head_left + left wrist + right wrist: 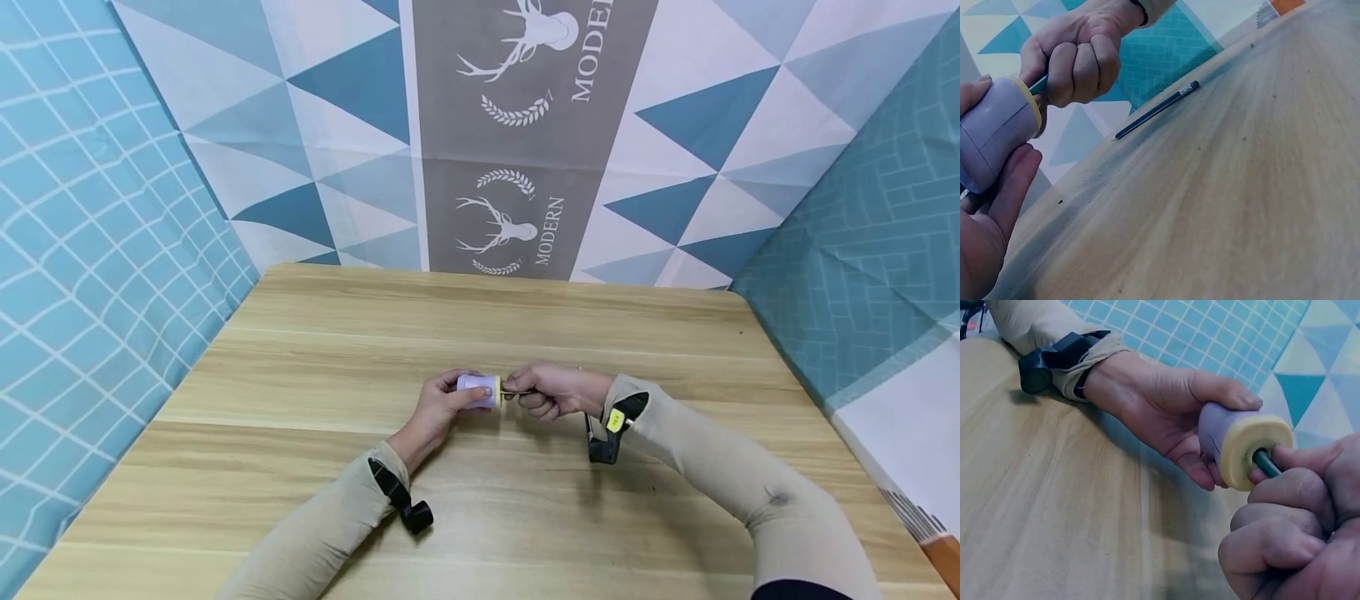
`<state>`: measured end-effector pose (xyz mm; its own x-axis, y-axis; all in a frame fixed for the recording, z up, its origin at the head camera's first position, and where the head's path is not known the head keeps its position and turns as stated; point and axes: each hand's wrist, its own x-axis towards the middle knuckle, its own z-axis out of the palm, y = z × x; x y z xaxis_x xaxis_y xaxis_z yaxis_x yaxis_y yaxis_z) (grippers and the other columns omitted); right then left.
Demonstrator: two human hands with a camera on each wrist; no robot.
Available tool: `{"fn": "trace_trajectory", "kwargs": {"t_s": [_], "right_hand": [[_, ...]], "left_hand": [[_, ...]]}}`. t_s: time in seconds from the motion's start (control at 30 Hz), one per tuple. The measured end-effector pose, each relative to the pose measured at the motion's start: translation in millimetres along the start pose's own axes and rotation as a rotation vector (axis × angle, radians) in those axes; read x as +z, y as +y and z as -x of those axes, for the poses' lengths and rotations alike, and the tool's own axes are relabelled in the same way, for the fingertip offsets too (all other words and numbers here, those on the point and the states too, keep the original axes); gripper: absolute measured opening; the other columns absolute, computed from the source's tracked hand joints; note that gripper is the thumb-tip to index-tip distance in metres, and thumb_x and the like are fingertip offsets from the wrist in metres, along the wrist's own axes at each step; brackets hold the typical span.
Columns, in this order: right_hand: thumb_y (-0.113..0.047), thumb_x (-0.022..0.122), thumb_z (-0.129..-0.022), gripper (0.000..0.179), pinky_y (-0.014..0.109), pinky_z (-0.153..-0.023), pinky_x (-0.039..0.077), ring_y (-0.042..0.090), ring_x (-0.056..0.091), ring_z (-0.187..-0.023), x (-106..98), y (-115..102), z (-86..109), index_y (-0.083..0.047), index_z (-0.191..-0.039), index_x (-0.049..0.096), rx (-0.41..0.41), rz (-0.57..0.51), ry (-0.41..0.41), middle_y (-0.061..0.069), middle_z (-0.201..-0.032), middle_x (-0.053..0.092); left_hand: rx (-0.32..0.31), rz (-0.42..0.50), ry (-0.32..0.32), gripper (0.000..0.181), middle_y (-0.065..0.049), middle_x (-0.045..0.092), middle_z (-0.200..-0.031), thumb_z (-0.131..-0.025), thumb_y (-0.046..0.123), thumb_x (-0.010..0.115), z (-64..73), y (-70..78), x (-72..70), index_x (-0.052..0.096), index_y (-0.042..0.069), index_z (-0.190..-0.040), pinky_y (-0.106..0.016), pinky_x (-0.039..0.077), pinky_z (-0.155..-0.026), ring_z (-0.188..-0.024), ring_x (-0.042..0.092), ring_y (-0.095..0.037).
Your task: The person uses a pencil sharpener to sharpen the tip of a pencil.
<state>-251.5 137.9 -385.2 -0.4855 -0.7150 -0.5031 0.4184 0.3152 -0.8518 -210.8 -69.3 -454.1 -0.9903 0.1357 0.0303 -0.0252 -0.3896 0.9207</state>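
Note:
A lavender pencil sharpener (477, 383) with a pale yellow front (1235, 450) is held on its side by my left hand (438, 410), thumb on one side and fingers on the other. A dark green pencil (1266, 464) sticks into the round hole in that front. Close to the hole, my right hand (551, 392) pinches the pencil between thumb and index finger, its other fingers curled in. The pencil's inner end is hidden inside the sharpener, and most of its outer length is hidden by the right hand. Both hands are over the wooden table (315, 375).
Another pencil, a dark one (1157, 111), lies on the table beyond the right hand in the left wrist view. Small dark specks dot the tabletop there. Patterned cloth (517, 167) hangs along the back edge and both sides. Each wrist carries a strapped black camera (417, 517).

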Motion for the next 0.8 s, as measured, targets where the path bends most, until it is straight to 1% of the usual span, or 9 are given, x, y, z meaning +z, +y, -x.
{"fn": "trace_trajectory", "kwargs": {"t_s": [0.1, 0.13, 0.2, 0.3, 0.4, 0.53, 0.6, 0.67, 0.8], "right_hand": [[-0.015, 0.041, -0.105, 0.018, 0.019, -0.040, 0.014, 0.004, 0.024, -0.042, 2, -2, 1.4, -0.007, -0.088, 0.043, -0.034, 0.096, 0.054, -0.006, -0.054, 0.023], [-0.015, 0.043, -0.104, 0.019, 0.020, -0.041, 0.015, 0.006, 0.025, -0.044, 2, -2, 2.1, -0.006, -0.088, 0.043, -0.067, 0.165, 0.084, -0.005, -0.055, 0.025], [-0.017, 0.047, -0.104, 0.020, 0.022, -0.042, 0.020, 0.009, 0.028, -0.046, 5, -3, 5.5, -0.004, -0.089, 0.047, -0.152, 0.381, 0.164, -0.003, -0.056, 0.032], [-0.023, 0.053, -0.103, 0.019, 0.024, -0.043, 0.032, 0.010, 0.038, -0.051, 10, -2, 13.7, -0.005, -0.097, 0.057, -0.318, 0.789, 0.322, -0.001, -0.062, 0.048], [-0.027, 0.058, -0.101, 0.018, 0.024, -0.049, 0.045, 0.008, 0.048, -0.058, 12, 4, 20.6, -0.010, -0.105, 0.061, -0.535, 1.176, 0.447, -0.003, -0.072, 0.058], [-0.022, 0.062, -0.098, 0.017, 0.027, -0.057, 0.054, 0.011, 0.057, -0.069, 8, 16, 21.5, -0.007, -0.106, 0.061, -0.915, 1.555, 0.511, -0.001, -0.084, 0.062], [-0.020, 0.058, -0.100, 0.015, 0.028, -0.060, 0.057, 0.014, 0.059, -0.073, 5, 19, 18.0, -0.006, -0.104, 0.062, -1.065, 1.726, 0.538, 0.001, -0.088, 0.063], [-0.017, 0.052, -0.102, 0.014, 0.025, -0.057, 0.056, 0.014, 0.058, -0.072, 0, 20, 13.1, -0.006, -0.103, 0.062, -1.155, 1.899, 0.559, 0.001, -0.086, 0.063], [-0.013, 0.037, -0.105, 0.022, 0.021, -0.051, 0.048, 0.013, 0.053, -0.064, -10, 21, 3.9, -0.009, -0.096, 0.056, -1.250, 2.200, 0.587, -0.002, -0.080, 0.060]], "left_hand": [[0.001, 0.007, -0.008, 0.024, -0.008, 0.066, -0.096, -0.078, -0.010, 0.068, -0.4, 0.7, -0.6, 0.069, -0.008, -0.102, -0.037, 0.065, -0.073, -0.083, 0.066, -0.020], [0.002, 0.011, -0.013, 0.024, -0.008, 0.066, -0.096, -0.078, -0.010, 0.068, -0.6, 0.9, -0.7, 0.069, -0.008, -0.102, -0.038, 0.065, -0.073, -0.083, 0.066, -0.020], [0.000, 0.022, -0.022, 0.023, -0.008, 0.066, -0.096, -0.079, -0.009, 0.068, -1.3, 0.8, -0.8, 0.069, -0.007, -0.102, -0.039, 0.065, -0.073, -0.083, 0.066, -0.021], [0.000, 0.032, -0.027, 0.022, -0.009, 0.066, -0.097, -0.079, -0.009, 0.068, -2.6, -0.8, 0.0, 0.069, -0.004, -0.101, -0.040, 0.065, -0.073, -0.083, 0.066, -0.022], [-0.001, 0.040, -0.025, 0.021, -0.010, 0.065, -0.098, -0.080, -0.009, 0.067, -3.0, -2.0, 0.7, 0.070, -0.002, -0.099, -0.041, 0.065, -0.073, -0.084, 0.066, -0.022], [-0.004, 0.046, -0.022, 0.020, -0.009, 0.065, -0.098, -0.080, -0.009, 0.067, -2.1, -0.4, 1.4, 0.070, -0.002, -0.098, -0.041, 0.065, -0.074, -0.085, 0.065, -0.022], [-0.006, 0.044, -0.020, 0.021, -0.009, 0.064, -0.098, -0.080, -0.009, 0.067, -1.6, 1.1, 1.2, 0.069, -0.003, -0.099, -0.041, 0.065, -0.074, -0.085, 0.065, -0.021], [-0.008, 0.040, -0.020, 0.022, -0.009, 0.064, -0.099, -0.079, -0.008, 0.067, -0.8, 2.4, 0.6, 0.069, -0.006, -0.101, -0.041, 0.065, -0.074, -0.085, 0.065, -0.021], [-0.012, 0.039, -0.006, 0.023, -0.010, 0.064, -0.099, -0.079, -0.009, 0.068, 0.0, 3.2, 0.6, 0.068, -0.007, -0.103, -0.040, 0.065, -0.074, -0.085, 0.066, -0.021]]}}
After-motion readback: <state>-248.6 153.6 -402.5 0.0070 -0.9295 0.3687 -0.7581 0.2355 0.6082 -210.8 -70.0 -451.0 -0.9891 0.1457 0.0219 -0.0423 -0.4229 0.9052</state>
